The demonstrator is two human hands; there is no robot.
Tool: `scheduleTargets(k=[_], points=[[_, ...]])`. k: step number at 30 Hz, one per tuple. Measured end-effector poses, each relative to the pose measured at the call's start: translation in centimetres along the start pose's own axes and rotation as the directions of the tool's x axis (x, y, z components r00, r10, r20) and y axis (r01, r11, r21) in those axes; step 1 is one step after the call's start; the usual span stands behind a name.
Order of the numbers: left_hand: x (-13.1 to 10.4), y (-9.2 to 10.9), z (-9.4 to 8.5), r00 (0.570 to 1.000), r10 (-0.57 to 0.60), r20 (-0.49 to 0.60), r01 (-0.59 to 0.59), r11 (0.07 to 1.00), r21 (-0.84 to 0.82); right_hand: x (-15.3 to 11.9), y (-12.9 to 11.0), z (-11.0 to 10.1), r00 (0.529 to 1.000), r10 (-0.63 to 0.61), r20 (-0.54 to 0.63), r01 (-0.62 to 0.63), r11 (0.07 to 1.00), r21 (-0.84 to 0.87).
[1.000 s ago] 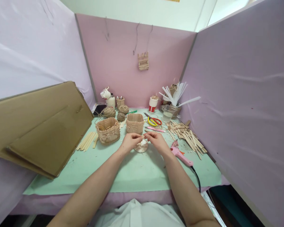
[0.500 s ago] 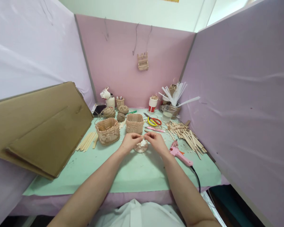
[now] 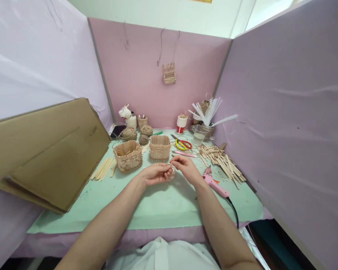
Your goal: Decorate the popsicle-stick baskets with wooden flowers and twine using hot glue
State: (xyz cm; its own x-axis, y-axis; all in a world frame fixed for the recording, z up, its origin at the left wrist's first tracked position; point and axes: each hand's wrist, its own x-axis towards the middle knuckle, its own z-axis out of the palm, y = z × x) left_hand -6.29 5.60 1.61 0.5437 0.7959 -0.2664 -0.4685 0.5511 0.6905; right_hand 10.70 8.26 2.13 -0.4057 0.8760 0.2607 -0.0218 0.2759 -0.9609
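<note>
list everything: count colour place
cardboard: several, brown, left
baskets: two, tan, centre
twine balls: three, brown, back
figurine: one, white, back
holder: one, tan, back
cups: several, white, clear, back
strips: many, white, back
sticks: many, beige, both sides
scissors: unclear, yellow, red, centre
glue gun: one, pink, right
rack: one, tan, wall
cloth: one, green, table
round piece: one, pale, under hands
sliver: one, pale, fingertips
left hand: one, bare, centre
right hand: one, bare, centre

No text, label, brand, number or sign can be read, neither on the red-and-white cup (image 3: 181, 124) beyond the pinching fingers, nor on the pink glue gun (image 3: 217, 185) to the right of the grip, nor anywhere else around it.
</note>
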Motion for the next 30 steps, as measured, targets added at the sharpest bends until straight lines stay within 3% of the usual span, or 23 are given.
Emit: scheduleTargets(k=[5,9,12,18,24,30], points=[[0.1,0.1,0.1,0.996,-0.005,-0.092,0.002,0.999,-0.034,0.2,0.4,-0.1,0.999,0.023,-0.045,-0.025,0.999,-0.034],[0.4,0.0,0.0,0.980,0.065,-0.189,-0.049,0.995,0.091,0.4,1.0,0.0,0.993,0.063,-0.104,-0.067,0.997,-0.036],[0.6,-0.3,0.1,0.954,0.181,-0.239,-0.126,0.966,0.226,0.5,1.1,0.0,0.985,0.101,-0.140,-0.108,0.993,-0.044],[0.5,-0.7,1.0,0.865,0.402,-0.299,-0.238,0.856,0.459,0.4,1.0,0.1,0.982,0.129,-0.137,-0.140,0.987,-0.074],[0.6,-0.7,1.3,0.836,0.437,-0.331,-0.239,0.834,0.497,0.4,0.9,0.0,0.990,0.116,-0.082,-0.121,0.991,-0.062],[0.9,-0.8,0.9,0.808,0.490,-0.328,-0.245,0.786,0.568,0.4,0.8,0.3,0.984,0.127,-0.126,-0.134,0.990,-0.046]])
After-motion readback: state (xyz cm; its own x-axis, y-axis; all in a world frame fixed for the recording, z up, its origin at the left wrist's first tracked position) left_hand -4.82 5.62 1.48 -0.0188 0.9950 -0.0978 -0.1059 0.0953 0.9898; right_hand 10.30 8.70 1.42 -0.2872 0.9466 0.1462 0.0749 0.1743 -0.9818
